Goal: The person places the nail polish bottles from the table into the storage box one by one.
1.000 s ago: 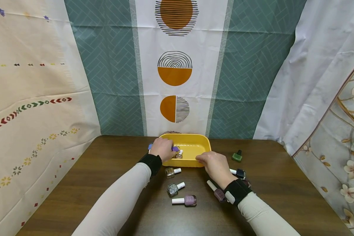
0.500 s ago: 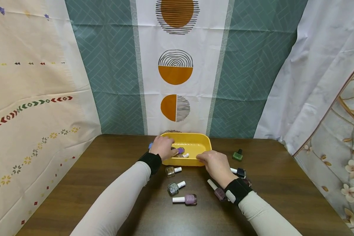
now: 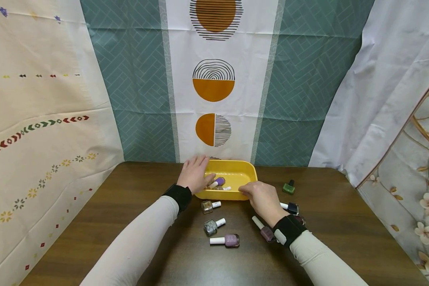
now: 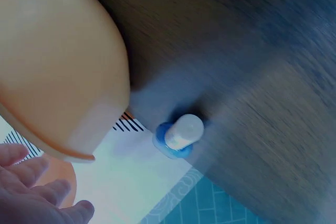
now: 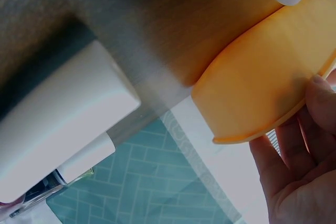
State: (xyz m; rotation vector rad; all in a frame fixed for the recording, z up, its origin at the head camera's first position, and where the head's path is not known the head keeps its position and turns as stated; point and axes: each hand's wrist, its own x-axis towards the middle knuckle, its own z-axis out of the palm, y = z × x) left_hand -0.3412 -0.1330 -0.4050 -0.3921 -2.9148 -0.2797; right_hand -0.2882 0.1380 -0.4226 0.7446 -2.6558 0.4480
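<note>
Yellow at the fingertips: noted the right hand (image 3: 262,201) pinching the tray (image 3: 221,195) near its front right corner, with thumb against the outer wall and fingers beyond the rim. Saw the left hand (image 3: 196,174) spread over the tray's left end, holding nothing visible; could not tell whether touching the rim. Found inside, toward the left, a purple bottle (image 3: 220,181) with a white cap, and just beside it a second white-capped bottle (image 3: 227,188), partly hidden. Outside that end, in the left wrist view, caught a blue bottle (image 4: 178,135) on the table (image 3: 128,214). Nearer the person, logged a gold bottle (image 3: 207,207), a silver bottle (image 3: 210,227) and a lilac bottle (image 3: 232,240), all lying down. Around the right hand, listed a mauve bottle (image 3: 267,234), a dark blue bottle (image 3: 293,209) and a dark red bottle (image 3: 301,219), half covered; farther off, a green bottle (image 3: 288,188). Judged the work, apparently gathering bottles into the tray, as well short of finished: at least two in, eight left outside.
</note>
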